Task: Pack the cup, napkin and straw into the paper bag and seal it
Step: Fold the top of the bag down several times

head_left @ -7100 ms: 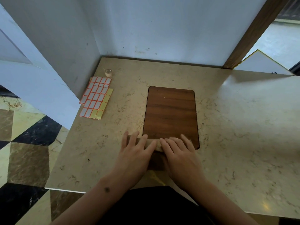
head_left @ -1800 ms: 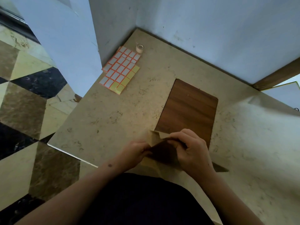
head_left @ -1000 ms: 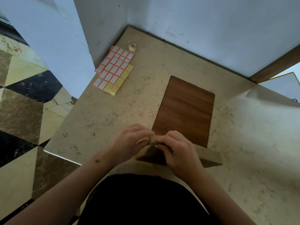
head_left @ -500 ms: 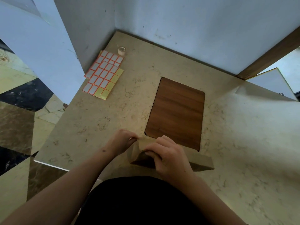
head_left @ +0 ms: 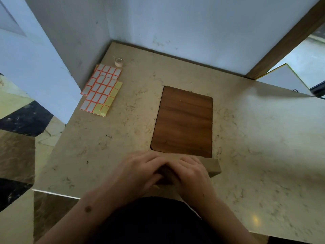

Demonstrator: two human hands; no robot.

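- A beige, marble-patterned surface (head_left: 255, 147) fills the middle, pushed into a corner.
- A dark wood-grain panel (head_left: 182, 122) with rounded corners is set into it.
- Pale blue-grey walls (head_left: 175, 23) meet behind, marked with small scuffs.
- A brown wooden post (head_left: 284, 37) slants up at the right.
- The floor (head_left: 17, 138) on the left has glossy tiles in black, brown and cream.
- A small glint of light (head_left: 255, 220) shows near the surface's front right.
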